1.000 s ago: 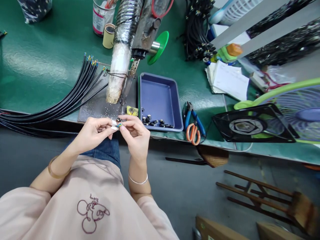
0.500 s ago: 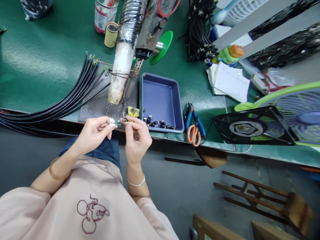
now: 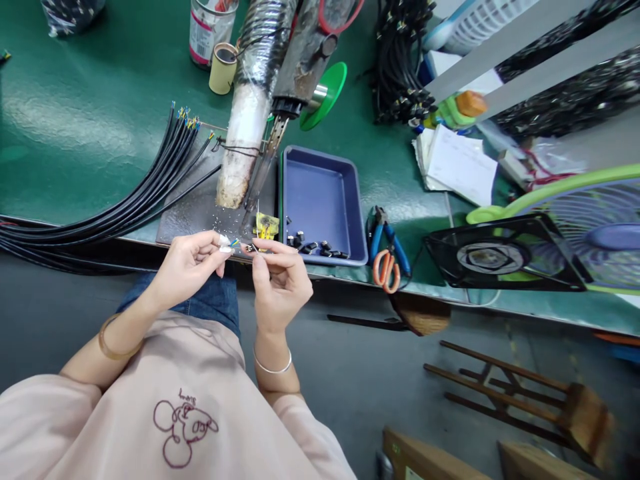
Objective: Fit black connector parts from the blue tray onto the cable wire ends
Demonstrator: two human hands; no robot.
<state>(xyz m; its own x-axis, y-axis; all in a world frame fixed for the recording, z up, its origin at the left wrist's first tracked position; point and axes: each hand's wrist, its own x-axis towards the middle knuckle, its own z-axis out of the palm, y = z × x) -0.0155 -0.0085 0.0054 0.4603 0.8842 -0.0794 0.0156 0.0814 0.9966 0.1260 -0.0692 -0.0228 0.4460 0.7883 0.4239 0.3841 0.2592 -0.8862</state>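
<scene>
My left hand, with white covers on its thumb and forefinger, pinches a cable end whose thin coloured wires stick out to the right. My right hand holds a small dark connector with metal contacts between thumb and forefinger. Connector and wire tips lie very close together; whether they touch I cannot tell. Just above the hands, the soldering iron points down towards a worn yellow sponge. Left of the iron hangs a foil-wrapped duct.
A blue tray with several black connectors stands right of my hands. Beyond it lie blue-handled cutters, orange-handled scissors and a black fan. Black cables spread at left over a dark plate.
My right hand has shifted slightly right and down, with the connector turned a little in its fingers. My left hand stays nearly where it was.
</scene>
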